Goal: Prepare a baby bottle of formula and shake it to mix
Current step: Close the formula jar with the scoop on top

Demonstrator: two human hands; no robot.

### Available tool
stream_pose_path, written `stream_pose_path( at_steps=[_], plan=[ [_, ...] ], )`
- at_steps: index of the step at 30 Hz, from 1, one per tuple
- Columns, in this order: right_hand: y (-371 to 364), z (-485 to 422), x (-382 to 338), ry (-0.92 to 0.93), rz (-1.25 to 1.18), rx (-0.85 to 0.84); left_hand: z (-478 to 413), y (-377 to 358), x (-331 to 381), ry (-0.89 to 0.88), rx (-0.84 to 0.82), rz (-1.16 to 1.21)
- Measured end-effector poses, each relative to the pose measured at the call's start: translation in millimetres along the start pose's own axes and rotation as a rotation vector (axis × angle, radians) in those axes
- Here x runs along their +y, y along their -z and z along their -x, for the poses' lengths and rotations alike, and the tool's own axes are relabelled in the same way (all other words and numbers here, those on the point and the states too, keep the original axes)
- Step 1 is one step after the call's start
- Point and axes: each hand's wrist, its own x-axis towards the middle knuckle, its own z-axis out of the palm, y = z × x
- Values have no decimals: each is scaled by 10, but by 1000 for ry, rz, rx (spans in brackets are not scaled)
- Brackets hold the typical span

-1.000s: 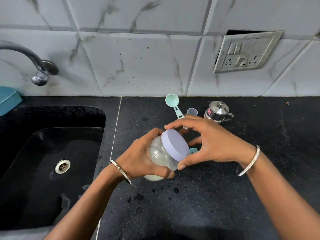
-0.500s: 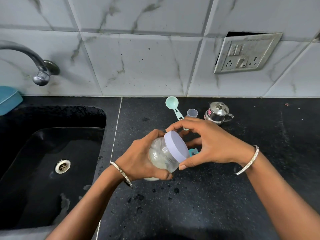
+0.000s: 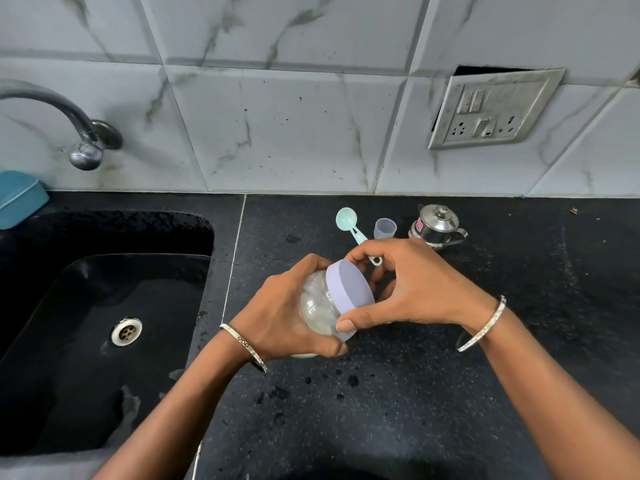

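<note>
left hand (image 3: pixel 287 313) wraps tilted jar (image 3: pixel 320 308) above tabletop (image 3: pixel 415 393) | right hand (image 3: pixel 422 289) pinches lid (image 3: pixel 351 289) rim | scoop (image 3: pixel 349 225), cup (image 3: pixel 384 228), steel pot (image 3: pixel 436 225) — back edge

A: What is seen at nine o'clock?
B: A black sink (image 3: pixel 69 375) is set into the counter (image 3: pixel 398 410), with a drain (image 3: pixel 126 330) in its floor.
A: And higher up?
B: A tap (image 3: pixel 83 133) is mounted at ten o'clock, a blue tub (image 3: pixel 19 199) is placed below it, and a socket (image 3: pixel 495 109) is fixed at one o'clock.
</note>
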Motion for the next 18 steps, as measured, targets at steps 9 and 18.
stream_pose_path(
  at_steps=[9,18],
  plan=[
    [35,17,34,60,-161,-88,1,29,-23,-46,-10,-20],
    [-2,24,12,41,-177,-10,5,27,-26,-70,64,-89]
  ],
)
